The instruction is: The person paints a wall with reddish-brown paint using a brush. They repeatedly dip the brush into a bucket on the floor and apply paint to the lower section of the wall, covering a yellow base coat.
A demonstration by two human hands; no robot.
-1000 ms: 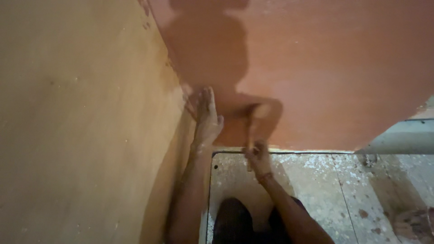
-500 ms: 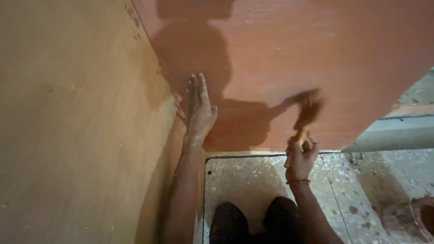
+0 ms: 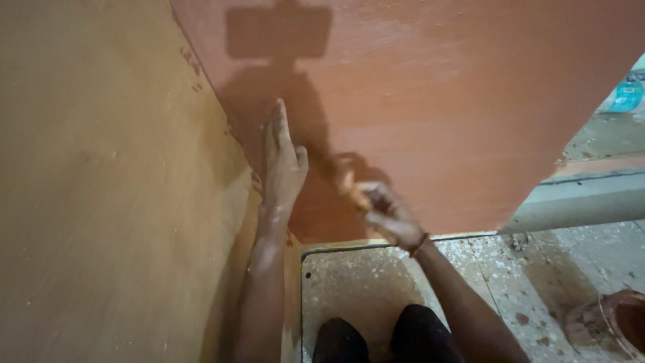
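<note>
The left hand (image 3: pixel 282 165) lies flat, fingers released, against the reddish board (image 3: pixel 430 101) beside the tan panel (image 3: pixel 101 188). The right hand (image 3: pixel 384 214), at four o'clock from it, is loosely curled; what it grips cannot be told. On the speckled floor (image 3: pixel 363 282), a rusty bucket (image 3: pixel 615 323), contents unclear.

This looks like a carpentry or furniture workshop — or a room under renovation. A large reddish-brown board (image 3: pixel 437 101) stands upright and meets a tan plywood panel (image 3: pixel 101 202) at a corner. Below them the speckled stone floor (image 3: pixel 356 282) is dusty and stained — with a grey pipe (image 3: pixel 578 202) and a round brown pot (image 3: pixel 615 323) at the side.
</note>
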